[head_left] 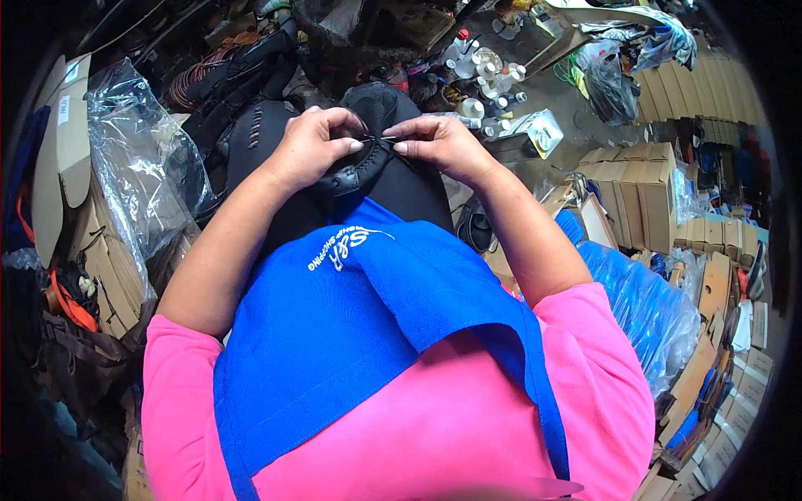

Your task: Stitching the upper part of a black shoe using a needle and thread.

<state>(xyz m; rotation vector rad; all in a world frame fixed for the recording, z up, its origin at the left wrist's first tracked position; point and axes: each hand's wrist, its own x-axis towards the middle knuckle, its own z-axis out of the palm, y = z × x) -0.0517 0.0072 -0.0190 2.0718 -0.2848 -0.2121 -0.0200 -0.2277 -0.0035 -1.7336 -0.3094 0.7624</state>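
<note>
A black leather-like piece (349, 177) with a curved edge and a row of stitches lies across my lap, between my knees. Over its edge my left hand (313, 142) holds thumb and forefinger pinched together, knuckles up. Facing it, my right hand (440, 148) pinches in the same way, a short gap from the left fingertips. Something thin and dark shows at the fingertips of both hands; it is too small to name for sure. The underside of the black piece is hidden by my hands and legs.
White bottles (489, 75) crowd the floor ahead. Cardboard boxes (635, 188) and a blue plastic-wrapped bundle (639, 305) are stacked on my right. At the left stand cardboard sheets (65, 159) and clear plastic wrap (142, 150). A blue apron (334, 334) covers my front.
</note>
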